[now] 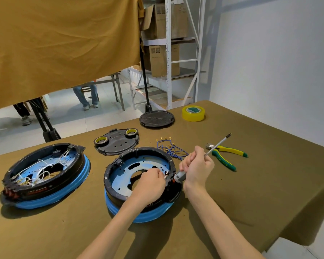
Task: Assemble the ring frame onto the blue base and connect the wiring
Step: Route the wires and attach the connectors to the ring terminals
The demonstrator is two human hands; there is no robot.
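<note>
The black ring frame (110, 166) sits on the blue base (148, 214) near the table's front edge. The left hand (150, 184) curls over something small at the inner rim; the right hand (196, 165) grips a screwdriver (216, 145), tip pointing away. Loose blue wires (173, 148) lie just behind. Best to steady the ring before seating each connector squarely.

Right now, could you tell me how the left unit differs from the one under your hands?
The left unit holds tangled white wiring; the right unit shows a bare blue plate. The left unit lies untouched; the left hand reaches inside the right unit. Both have black ring frames on blue bases.
</note>
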